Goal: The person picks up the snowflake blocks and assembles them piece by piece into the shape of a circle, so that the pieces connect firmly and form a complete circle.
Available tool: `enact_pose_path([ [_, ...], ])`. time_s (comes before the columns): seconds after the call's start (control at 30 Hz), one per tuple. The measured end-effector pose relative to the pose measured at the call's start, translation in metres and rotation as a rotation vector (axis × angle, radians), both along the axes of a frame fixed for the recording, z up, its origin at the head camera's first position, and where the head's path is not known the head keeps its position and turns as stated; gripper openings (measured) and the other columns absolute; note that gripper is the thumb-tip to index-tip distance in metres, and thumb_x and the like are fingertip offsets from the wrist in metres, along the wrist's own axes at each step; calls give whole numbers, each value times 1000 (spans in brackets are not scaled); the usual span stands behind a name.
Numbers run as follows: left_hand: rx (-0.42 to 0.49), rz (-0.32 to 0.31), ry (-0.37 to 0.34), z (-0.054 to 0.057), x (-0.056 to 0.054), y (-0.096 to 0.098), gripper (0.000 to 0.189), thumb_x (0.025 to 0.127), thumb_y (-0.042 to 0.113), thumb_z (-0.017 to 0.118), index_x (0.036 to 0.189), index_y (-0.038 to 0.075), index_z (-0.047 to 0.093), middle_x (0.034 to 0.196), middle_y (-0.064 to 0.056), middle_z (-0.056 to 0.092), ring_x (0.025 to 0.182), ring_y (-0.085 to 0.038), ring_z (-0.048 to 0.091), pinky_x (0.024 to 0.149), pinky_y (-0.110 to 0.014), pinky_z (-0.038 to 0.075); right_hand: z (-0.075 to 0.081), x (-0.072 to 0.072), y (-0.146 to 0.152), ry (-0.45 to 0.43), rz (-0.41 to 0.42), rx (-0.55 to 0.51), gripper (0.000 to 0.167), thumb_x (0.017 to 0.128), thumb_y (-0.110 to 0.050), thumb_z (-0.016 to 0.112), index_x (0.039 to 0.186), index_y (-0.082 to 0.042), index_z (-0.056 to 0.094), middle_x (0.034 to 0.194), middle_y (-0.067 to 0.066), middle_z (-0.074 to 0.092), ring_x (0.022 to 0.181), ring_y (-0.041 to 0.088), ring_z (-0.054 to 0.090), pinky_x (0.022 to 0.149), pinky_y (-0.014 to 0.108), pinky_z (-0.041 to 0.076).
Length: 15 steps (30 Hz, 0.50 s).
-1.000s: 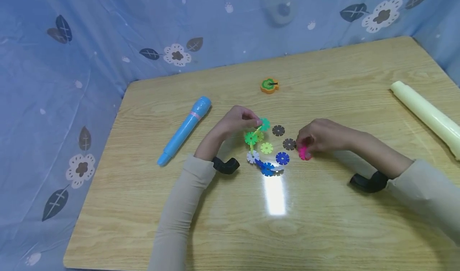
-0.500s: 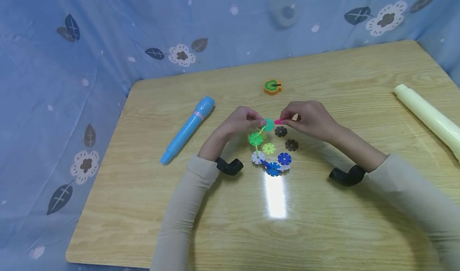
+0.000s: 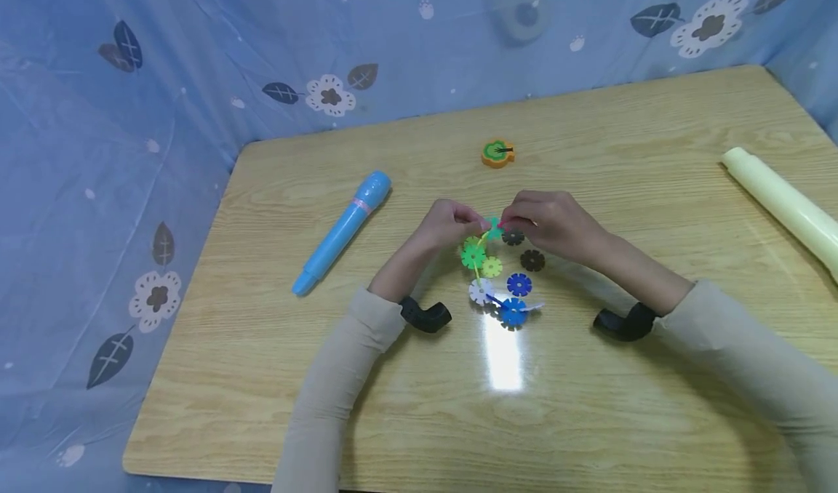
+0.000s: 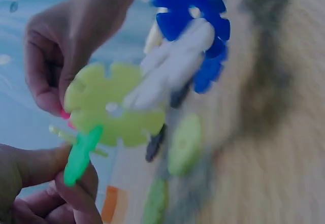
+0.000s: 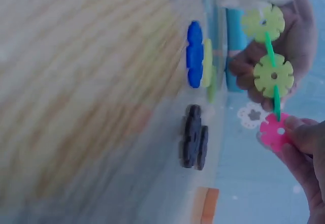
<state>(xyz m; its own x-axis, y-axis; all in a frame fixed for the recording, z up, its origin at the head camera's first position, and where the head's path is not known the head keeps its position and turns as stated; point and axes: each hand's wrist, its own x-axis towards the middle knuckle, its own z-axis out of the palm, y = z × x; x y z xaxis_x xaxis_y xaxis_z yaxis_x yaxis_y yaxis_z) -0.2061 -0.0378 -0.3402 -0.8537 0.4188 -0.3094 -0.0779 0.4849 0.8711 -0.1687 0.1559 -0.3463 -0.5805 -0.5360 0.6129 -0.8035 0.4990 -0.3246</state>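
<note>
A chain of notched plastic discs hangs from my left hand (image 3: 447, 227), which pinches the green disc (image 4: 81, 155) at its far end. Down the chain come yellow-green discs (image 5: 274, 75), a white disc (image 3: 481, 291) and a blue disc (image 3: 513, 311). With thumb and fingers my right hand (image 3: 550, 220) pinches a pink disc (image 5: 274, 131) edge-on against the green disc. In the right wrist view the two discs meet at their rims; how deep the slots engage cannot be told.
Loose on the wooden table (image 3: 419, 406) lie a yellow-green disc (image 3: 492, 266), a dark blue disc (image 3: 519, 284) and two dark brown discs (image 3: 532, 260). Farther off are an orange tree-shaped piece (image 3: 497, 153), a blue tube (image 3: 343, 231) and a cream tube (image 3: 782, 209).
My right hand has carried the pink disc from the table on the right up to the green disc. My left hand keeps its pinch, and the chain has shifted slightly right.
</note>
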Motion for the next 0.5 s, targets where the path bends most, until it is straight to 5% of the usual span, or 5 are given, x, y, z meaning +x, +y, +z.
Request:
enact_pose_path([
  [0.1,-60,-32,109,2,3,-5,16,85,15,65,87,0,70,89,-11,70,76,-12,60,68,-19,45,-1,0,-1,-10,16,-13,17,67,9,75,75,-3,68,70,2,65,58,6,55,51,20,45],
  [0.3,-179,-100,488,13,9,-7,22,82,26,69,94,9,73,90,-2,71,76,-11,61,66,-19,46,-2,-4,-1,-55,29,-54,21,66,12,74,79,-3,69,75,3,68,63,9,59,54,23,48],
  [0.5,-204,-206,605,15,13,0,15,79,21,72,88,9,74,84,-2,71,67,-9,58,59,-15,41,-7,-7,-5,-109,55,-91,20,69,14,70,82,-2,69,79,5,69,70,13,64,61,22,51],
])
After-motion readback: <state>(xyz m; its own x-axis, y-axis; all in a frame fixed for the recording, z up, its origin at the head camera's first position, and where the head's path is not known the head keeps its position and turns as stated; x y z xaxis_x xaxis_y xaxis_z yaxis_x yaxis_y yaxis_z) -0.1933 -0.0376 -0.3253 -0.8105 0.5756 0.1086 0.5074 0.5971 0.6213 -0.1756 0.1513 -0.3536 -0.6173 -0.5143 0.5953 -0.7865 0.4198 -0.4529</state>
